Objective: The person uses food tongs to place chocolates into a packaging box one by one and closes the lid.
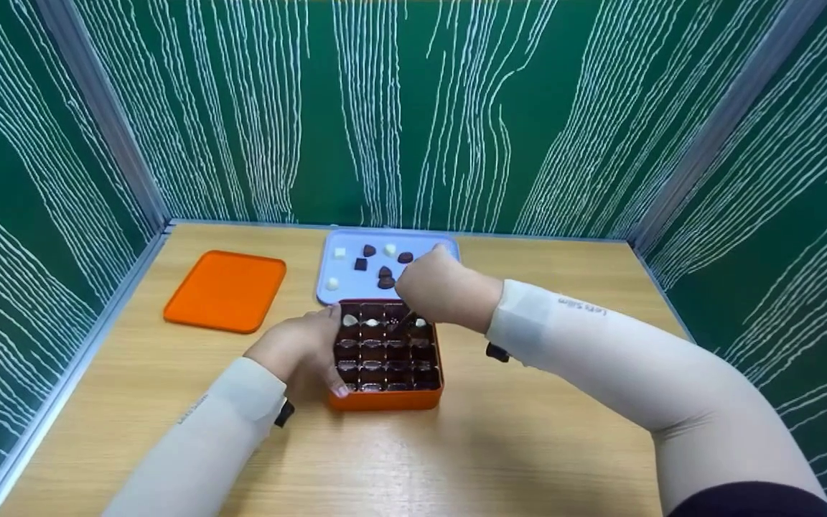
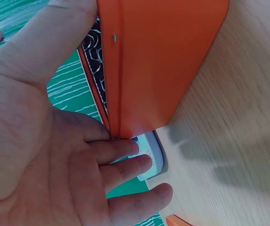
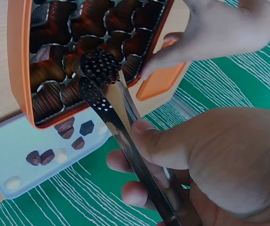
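An orange box (image 1: 385,401) with a dark brown divided insert stands in the middle of the table. My left hand (image 1: 298,348) holds its left side, thumb at the front corner and index finger at the far one; the other fingers extend past the box in the left wrist view. My right hand (image 1: 446,291) grips metal tongs (image 3: 129,153) with perforated ends over the compartments. Whether a chocolate lies between those ends I cannot tell. A few pale chocolates (image 1: 350,320) sit in the insert's far part. Behind the box, a light blue tray (image 1: 352,289) bears dark chocolates (image 1: 361,264) and white chocolates (image 1: 339,253).
A flat orange lid or tray (image 1: 227,291) with a raised rim lies at the left on the wooden table (image 1: 528,445). Green panels (image 1: 413,143) with wavy white lines, framed by grey posts (image 1: 97,108), enclose the table's back and sides.
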A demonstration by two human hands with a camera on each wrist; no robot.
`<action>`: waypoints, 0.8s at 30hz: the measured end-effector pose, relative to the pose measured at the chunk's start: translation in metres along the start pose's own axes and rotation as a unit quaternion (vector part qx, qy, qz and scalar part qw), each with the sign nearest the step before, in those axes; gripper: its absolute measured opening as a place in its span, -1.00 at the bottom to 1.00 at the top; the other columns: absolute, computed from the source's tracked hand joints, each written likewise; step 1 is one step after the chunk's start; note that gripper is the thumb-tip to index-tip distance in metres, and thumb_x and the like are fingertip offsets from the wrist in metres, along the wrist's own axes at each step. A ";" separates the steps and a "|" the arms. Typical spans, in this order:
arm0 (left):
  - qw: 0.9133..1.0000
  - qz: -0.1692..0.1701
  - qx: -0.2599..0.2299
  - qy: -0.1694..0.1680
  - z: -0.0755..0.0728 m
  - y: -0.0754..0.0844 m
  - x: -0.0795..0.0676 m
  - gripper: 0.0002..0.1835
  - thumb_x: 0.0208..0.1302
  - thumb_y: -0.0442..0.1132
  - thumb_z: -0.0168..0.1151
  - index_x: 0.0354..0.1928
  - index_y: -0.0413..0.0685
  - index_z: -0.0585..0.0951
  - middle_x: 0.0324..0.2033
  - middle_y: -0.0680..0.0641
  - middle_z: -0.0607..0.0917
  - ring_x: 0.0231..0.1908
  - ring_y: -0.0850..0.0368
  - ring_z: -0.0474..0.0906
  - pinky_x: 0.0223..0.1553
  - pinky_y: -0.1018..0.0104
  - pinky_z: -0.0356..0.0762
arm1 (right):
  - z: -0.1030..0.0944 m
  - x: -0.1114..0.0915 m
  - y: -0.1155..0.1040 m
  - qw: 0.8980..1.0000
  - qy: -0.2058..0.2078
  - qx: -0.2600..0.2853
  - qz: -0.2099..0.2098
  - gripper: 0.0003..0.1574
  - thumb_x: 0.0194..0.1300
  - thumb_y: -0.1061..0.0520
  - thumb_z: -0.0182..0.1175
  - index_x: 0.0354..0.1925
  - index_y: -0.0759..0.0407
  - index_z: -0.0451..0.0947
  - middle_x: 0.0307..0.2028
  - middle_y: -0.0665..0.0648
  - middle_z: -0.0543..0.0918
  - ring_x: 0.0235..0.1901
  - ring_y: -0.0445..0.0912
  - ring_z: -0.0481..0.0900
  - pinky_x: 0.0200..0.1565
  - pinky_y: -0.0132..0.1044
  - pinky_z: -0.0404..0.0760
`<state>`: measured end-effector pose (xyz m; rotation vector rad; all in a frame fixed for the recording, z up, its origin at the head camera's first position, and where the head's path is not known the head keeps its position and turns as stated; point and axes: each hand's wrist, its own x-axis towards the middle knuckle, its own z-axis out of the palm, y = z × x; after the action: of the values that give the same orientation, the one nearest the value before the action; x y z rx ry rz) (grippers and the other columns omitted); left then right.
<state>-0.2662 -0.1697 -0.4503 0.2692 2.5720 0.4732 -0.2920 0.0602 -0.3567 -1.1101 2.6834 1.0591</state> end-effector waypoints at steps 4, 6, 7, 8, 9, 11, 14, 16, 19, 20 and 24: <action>1.000 0.003 0.009 0.000 0.000 -0.001 0.001 0.79 -0.17 0.17 0.92 0.86 -0.22 -0.21 0.85 -0.32 -0.07 0.83 -0.38 -0.08 0.84 -0.31 -0.02 | 0.003 0.004 -0.005 1.000 0.000 -0.008 -0.004 -0.75 0.69 0.07 0.27 -0.23 0.05 0.75 -0.48 0.01 0.70 -0.52 -0.11 0.51 -0.08 -0.05 0.92; 1.000 0.002 0.012 -0.001 -0.001 -0.001 0.002 0.79 -0.18 0.17 0.92 0.85 -0.23 -0.21 0.85 -0.32 -0.07 0.83 -0.39 -0.08 0.84 -0.31 -0.02 | 0.004 0.007 -0.007 1.000 -0.001 -0.007 -0.004 -0.76 0.68 0.08 0.27 -0.21 0.06 0.76 -0.46 0.03 0.74 -0.50 -0.08 0.57 -0.06 0.01 0.94; 1.000 0.002 0.012 -0.001 -0.001 -0.002 0.002 0.79 -0.17 0.17 0.92 0.85 -0.23 -0.21 0.85 -0.32 -0.08 0.83 -0.39 -0.08 0.84 -0.31 -0.02 | 0.004 0.008 -0.008 1.000 -0.002 -0.004 -0.004 -0.77 0.68 0.08 0.27 -0.20 0.06 0.77 -0.44 0.04 0.76 -0.49 -0.07 0.59 -0.05 0.04 0.95; 1.000 0.001 0.013 -0.002 -0.001 -0.002 0.002 0.79 -0.18 0.18 0.91 0.86 -0.23 -0.21 0.85 -0.32 -0.08 0.83 -0.39 -0.08 0.84 -0.31 -0.02 | 0.004 0.009 -0.010 1.000 -0.003 -0.002 -0.003 -0.78 0.67 0.07 0.27 -0.18 0.06 0.78 -0.42 0.04 0.77 -0.47 -0.06 0.61 -0.02 0.08 0.95; 1.000 0.000 0.012 -0.002 -0.001 -0.002 0.002 0.80 -0.18 0.18 0.91 0.86 -0.22 -0.21 0.85 -0.33 -0.07 0.83 -0.39 -0.08 0.84 -0.32 -0.01 | 0.003 0.010 -0.011 1.000 -0.004 -0.002 -0.003 -0.79 0.67 0.06 0.28 -0.16 0.05 0.79 -0.41 0.05 0.79 -0.46 -0.05 0.64 0.00 0.11 0.95; 1.000 -0.002 0.010 -0.001 -0.001 -0.002 0.002 0.80 -0.18 0.18 0.91 0.86 -0.19 -0.21 0.86 -0.32 -0.07 0.83 -0.39 -0.06 0.83 -0.32 0.01 | 0.002 0.011 -0.014 1.000 -0.007 -0.007 -0.003 -0.80 0.66 0.03 0.29 -0.13 0.04 0.80 -0.38 0.06 0.81 -0.42 -0.03 0.70 0.01 0.14 0.95; 1.000 -0.004 0.005 0.000 0.000 -0.003 0.002 0.80 -0.19 0.18 0.92 0.87 -0.16 -0.21 0.86 -0.31 -0.06 0.82 -0.38 -0.03 0.83 -0.31 0.05 | -0.001 0.013 -0.019 0.999 -0.015 -0.035 -0.006 -0.77 0.67 0.00 0.29 -0.12 0.03 0.81 -0.37 0.06 0.82 -0.38 -0.03 0.77 0.01 0.13 0.95; 1.000 -0.005 0.003 0.000 0.000 -0.003 0.002 0.80 -0.20 0.18 0.92 0.87 -0.14 -0.21 0.86 -0.29 -0.05 0.82 -0.36 -0.01 0.83 -0.30 0.06 | -0.003 0.013 -0.024 0.998 -0.028 -0.059 -0.008 -0.75 0.67 -0.02 0.29 -0.10 0.04 0.82 -0.34 0.08 0.85 -0.33 -0.01 0.84 0.02 0.11 0.96; 1.000 0.001 0.015 0.003 0.000 -0.003 0.003 0.81 -0.20 0.20 0.93 0.86 -0.20 -0.19 0.85 -0.33 0.00 0.81 -0.38 0.05 0.82 -0.31 0.11 | -0.005 0.015 -0.029 0.997 -0.040 -0.065 -0.003 -0.74 0.69 -0.03 0.29 -0.10 0.04 0.83 -0.34 0.05 0.87 -0.33 -0.05 0.82 0.03 0.04 0.96; 1.000 0.004 0.020 0.004 0.000 -0.004 0.004 0.81 -0.21 0.21 0.94 0.86 -0.22 -0.18 0.84 -0.35 0.01 0.80 -0.39 0.06 0.81 -0.32 0.13 | -0.005 0.015 -0.030 0.997 -0.045 -0.067 -0.003 -0.74 0.69 -0.04 0.30 -0.09 0.03 0.84 -0.33 0.04 0.88 -0.32 -0.05 0.83 0.06 0.05 0.95; 0.999 0.009 0.031 0.006 -0.001 -0.004 0.005 0.82 -0.20 0.24 0.94 0.85 -0.27 -0.17 0.83 -0.38 0.04 0.79 -0.41 0.09 0.80 -0.34 0.14 | -0.004 0.015 -0.031 0.997 -0.049 -0.066 -0.004 -0.74 0.68 -0.05 0.32 -0.06 0.04 0.84 -0.30 0.04 0.90 -0.30 -0.05 0.85 0.12 0.06 0.94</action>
<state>-0.2714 -0.1727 -0.4535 0.3117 2.6016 0.4023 -0.2823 0.0333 -0.3757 -1.0568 2.5645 1.2712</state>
